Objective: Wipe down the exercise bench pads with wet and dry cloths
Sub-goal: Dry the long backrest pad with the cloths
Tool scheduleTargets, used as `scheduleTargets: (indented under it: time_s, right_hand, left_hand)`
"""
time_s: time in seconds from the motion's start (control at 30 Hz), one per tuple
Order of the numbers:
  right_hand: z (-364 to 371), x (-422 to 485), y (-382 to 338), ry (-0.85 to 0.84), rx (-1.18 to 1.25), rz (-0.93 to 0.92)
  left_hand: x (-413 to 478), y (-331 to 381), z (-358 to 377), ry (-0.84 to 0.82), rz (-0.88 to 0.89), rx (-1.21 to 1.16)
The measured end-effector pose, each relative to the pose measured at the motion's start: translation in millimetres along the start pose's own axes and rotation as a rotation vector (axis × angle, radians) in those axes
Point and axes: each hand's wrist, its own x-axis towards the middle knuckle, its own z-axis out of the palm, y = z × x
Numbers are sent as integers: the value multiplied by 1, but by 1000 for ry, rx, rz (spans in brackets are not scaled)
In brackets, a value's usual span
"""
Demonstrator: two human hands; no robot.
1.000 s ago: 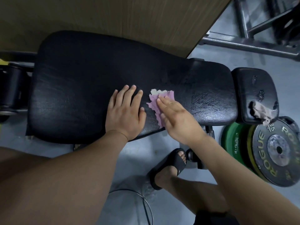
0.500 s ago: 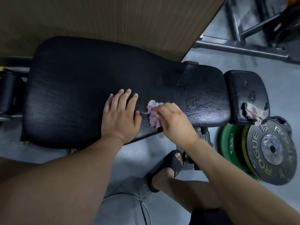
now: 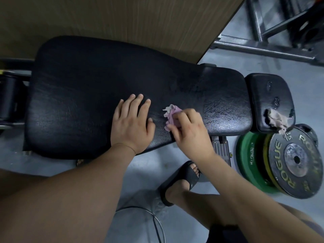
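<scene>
On the long pad point(image 3: 87, 93) of a black bench, seen from above, two bare hands rest side by side near the edge closest to the person. The left hand point(image 3: 131, 123) lies flat, palm down, with its fingers point(image 3: 138, 102) straight, slightly spread and released, holding nothing. Just to the right of its thumb, the right hand point(image 3: 189, 132) has its fingers point(image 3: 177, 120) curled over a crumpled pink cloth point(image 3: 171, 114), grasping it against the pad. Part of the cloth pokes out beyond the fingertips, on the side away from the person.

Further right of the right hand's knuckles the pad's surface looks cracked and worn. Past that end sits a small pad point(image 3: 266, 99), apart from the long one by a narrow gap. A crumpled beige cloth point(image 3: 277, 120) lies on its near corner, well apart from both hands.

Below the small pad, weight plates point(image 3: 294, 160) lean on the grey floor point(image 3: 184, 64). Under the right wrist, a foot in a black sandal point(image 3: 184, 179) stands on the floor. Beyond the fingertips, past the pad's far edge, is a wooden board point(image 3: 122, 20), and to its right a metal frame point(image 3: 263, 50).
</scene>
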Motion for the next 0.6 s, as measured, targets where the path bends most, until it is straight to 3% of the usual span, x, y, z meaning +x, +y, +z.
scheduleTargets:
  time_s: [0.2,0.4,0.6]
  right_hand:
    - [14,33,18,47,20,-48]
    - [26,120,27,177,64,193]
    - [29,38,-14,26,144,-127]
  left_hand:
    - [0,0,2,-12,2,12]
    - [1,0,1,-10,-5,21]
    - [2,-2,1,-40,9,33]
